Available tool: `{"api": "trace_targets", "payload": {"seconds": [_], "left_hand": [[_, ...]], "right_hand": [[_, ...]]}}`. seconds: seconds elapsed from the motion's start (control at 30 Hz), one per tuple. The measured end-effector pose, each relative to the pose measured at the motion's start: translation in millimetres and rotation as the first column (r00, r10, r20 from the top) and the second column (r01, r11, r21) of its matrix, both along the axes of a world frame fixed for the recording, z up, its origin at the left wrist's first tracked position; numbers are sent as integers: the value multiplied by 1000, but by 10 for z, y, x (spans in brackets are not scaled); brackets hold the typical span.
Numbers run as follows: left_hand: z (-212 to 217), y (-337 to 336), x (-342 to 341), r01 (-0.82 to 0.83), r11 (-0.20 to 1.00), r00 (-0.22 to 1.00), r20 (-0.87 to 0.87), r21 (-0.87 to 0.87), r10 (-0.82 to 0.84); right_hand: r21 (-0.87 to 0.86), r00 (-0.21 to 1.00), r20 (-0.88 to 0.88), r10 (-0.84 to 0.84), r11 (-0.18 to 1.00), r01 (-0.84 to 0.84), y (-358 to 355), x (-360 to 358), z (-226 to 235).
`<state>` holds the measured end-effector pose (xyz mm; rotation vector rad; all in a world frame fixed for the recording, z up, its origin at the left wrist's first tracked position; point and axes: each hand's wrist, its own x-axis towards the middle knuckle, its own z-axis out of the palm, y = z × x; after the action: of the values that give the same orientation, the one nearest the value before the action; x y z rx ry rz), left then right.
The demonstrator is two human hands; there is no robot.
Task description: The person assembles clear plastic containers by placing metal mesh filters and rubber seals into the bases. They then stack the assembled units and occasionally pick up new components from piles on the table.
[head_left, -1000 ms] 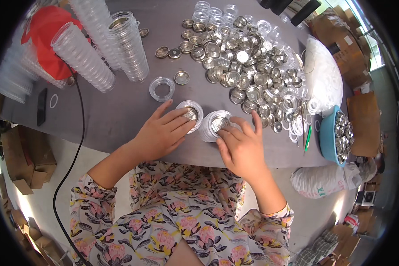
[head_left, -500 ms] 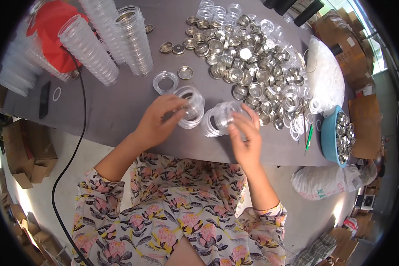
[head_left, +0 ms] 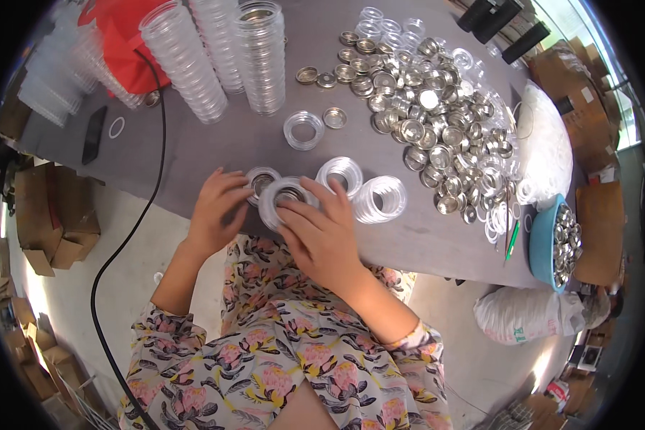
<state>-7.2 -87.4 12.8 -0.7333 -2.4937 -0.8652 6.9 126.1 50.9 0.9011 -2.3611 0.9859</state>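
Observation:
At the table's near edge my right hand (head_left: pixel 326 240) grips a clear plastic ring (head_left: pixel 269 208), its fingers over the right side; a metal cup-like piece (head_left: pixel 292 193) shows inside. My left hand (head_left: pixel 218 211) is open, thumb and fingers apart, fingertips against a second clear ring (head_left: pixel 261 175) that also has metal in its middle. Whether those fingers press on it is hard to tell. Right of them lean two short stacks of clear rings, a left stack (head_left: pixel 339 174) and a right stack (head_left: pixel 381 199). Farther off lie a single clear ring (head_left: pixel 304 131) and a small metal cup (head_left: pixel 335 117).
A broad heap of small metal cups (head_left: pixel 437 132) covers the table's right half. Tall clear stacks (head_left: pixel 260 61) and a red bag (head_left: pixel 125 46) stand at far left. A blue basin (head_left: pixel 542 247), a green pen-like tool (head_left: pixel 512 240) and a black cable (head_left: pixel 161 154) lie around the edges.
Both hands have left the two ring stacks and moved left and nearer me. Two rings with metal inside are now at my hands. The whole view has shifted a little.

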Motion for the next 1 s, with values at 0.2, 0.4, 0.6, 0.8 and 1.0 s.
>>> {"api": "trace_targets", "payload": {"seconds": [0.2, 0.4, 0.6, 0.8, 1.0], "left_hand": [[-43, -178, 182, -86, 985, 991, 118, 148, 68], [-117, 127, -11, -22, 993, 998, 51, -117, 28], [-62, 170, -315, -113, 971, 992, -85, -213, 97], [274, 745, -931, 189, 969, 981, -1, -162, -192], [149, 1192, -1625, 154, 830, 988, 105, -536, -116]], "right_hand": [[159, 999, 41, 13, 987, -19, -431, -332, -481], [33, 996, 85, 16, 999, -19, -145, -87, -287], [-76, 944, 1, -329, 942, 328, 1016, 14, 74], [286, 712, -13, -702, 679, 676, 1899, -337, -443], [350, 634, -119, -764, 565, 747, 1801, -594, -558]]}}
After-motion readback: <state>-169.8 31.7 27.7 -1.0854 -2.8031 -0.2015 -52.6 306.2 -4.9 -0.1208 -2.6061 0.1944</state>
